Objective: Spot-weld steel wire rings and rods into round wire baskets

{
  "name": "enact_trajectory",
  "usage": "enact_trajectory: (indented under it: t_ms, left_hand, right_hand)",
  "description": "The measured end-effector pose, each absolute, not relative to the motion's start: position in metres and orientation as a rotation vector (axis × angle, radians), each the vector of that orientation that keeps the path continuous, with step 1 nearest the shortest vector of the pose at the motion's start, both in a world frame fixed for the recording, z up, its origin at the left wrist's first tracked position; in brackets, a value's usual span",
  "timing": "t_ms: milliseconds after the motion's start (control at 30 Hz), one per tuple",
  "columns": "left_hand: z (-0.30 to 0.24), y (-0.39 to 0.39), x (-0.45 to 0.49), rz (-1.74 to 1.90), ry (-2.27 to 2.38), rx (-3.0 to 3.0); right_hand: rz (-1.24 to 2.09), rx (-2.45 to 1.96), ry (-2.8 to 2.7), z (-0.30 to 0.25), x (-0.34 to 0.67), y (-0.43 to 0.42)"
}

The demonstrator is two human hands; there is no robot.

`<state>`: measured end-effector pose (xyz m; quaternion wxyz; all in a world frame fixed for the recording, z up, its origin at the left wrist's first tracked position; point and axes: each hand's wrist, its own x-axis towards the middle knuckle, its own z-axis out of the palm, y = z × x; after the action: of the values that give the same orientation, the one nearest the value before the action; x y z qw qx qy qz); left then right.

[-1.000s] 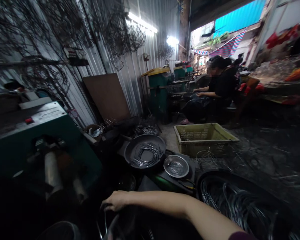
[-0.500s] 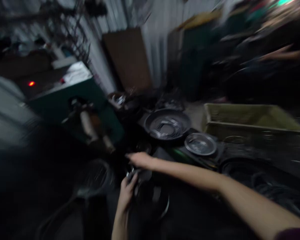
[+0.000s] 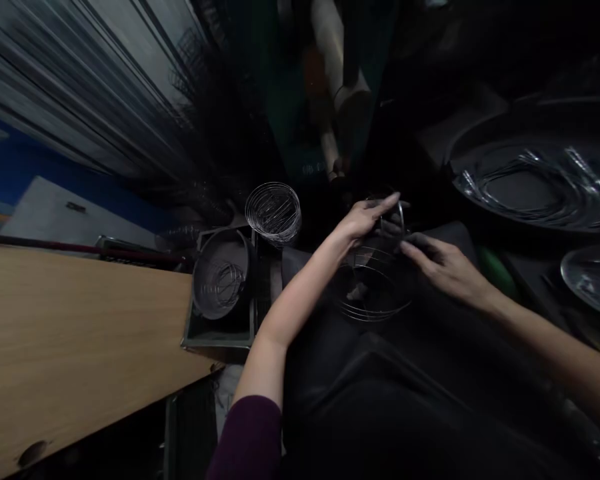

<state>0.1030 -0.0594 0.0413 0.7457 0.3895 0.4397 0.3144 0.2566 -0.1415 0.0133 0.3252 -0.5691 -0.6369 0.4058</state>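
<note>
Left hand point(image 3: 363, 223), right hand point(image 3: 445, 267) — on wire basket point(image 3: 370, 287)

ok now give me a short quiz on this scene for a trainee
1. Which is between the hand in the purple sleeve and the other hand: a wire basket or a steel bowl?
2. True or false: the wide dark pan holds loops of wire.
3. What lies inside the dark bowl beside the wooden board?

Key: 1. the wire basket; 2. true; 3. wire rings
</note>
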Motion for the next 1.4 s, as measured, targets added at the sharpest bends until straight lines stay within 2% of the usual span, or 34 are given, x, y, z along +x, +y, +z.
enact_trajectory:
  t_ms: [100, 300, 433, 500, 633, 767, 933, 1100, 1233, 1300, 1400]
  left_hand:
    - [0.034, -0.058, 0.090, 0.651, 0.996, 0.857]
    - [0.002, -0.069, 0.048, 0.661, 0.991, 0.986]
    - [-0.035, -0.040, 0.030, 0.901, 1.282, 1.300]
    - [-0.055, -0.013, 0.036, 0.944, 1.201, 1.393]
    - [-0.084, 0.036, 0.065, 0.628, 0.868, 1.421]
    - [-0.098, 0.043, 0.064, 0.523, 0.919, 1.463]
    - [-0.097, 0.020, 0.033, 0.567, 0.999, 1.562]
    - [-0.079, 0.019, 0.035, 0.469, 1.137, 1.830]
    - [-0.065, 0.023, 0.050, 0.615, 1.283, 1.931]
    - [-0.060, 0.023, 0.057, 0.654, 1.273, 1.974]
    - [-0.054, 0.025, 0.063, 0.556, 1.158, 2.023]
  right_hand:
    - [1.092, -1.544, -1.590, 0.008, 0.253, -0.140]
    - [1.520, -1.419, -1.656, -0.011, 0.230, -0.158]
    - [1.610, -1.525, -1.730, -0.011, 0.238, -0.160]
    - [1.656, -1.516, -1.793, -0.007, 0.243, -0.160]
    - [1.652, -1.507, -1.813, -0.002, 0.251, -0.159]
    - [1.604, -1.570, -1.782, -0.001, 0.266, -0.155]
    - [1.666, -1.528, -1.912, 0.002, 0.269, -0.157]
    - [1.720, -1.459, -1.757, 0.010, 0.246, -0.151]
    - [1.629, -1.492, -1.666, 0.014, 0.243, -0.144]
    - [1.600, -1.503, -1.670, 0.012, 0.247, -0.147]
    - [1.738, -1.534, -1.722, 0.002, 0.255, -0.158]
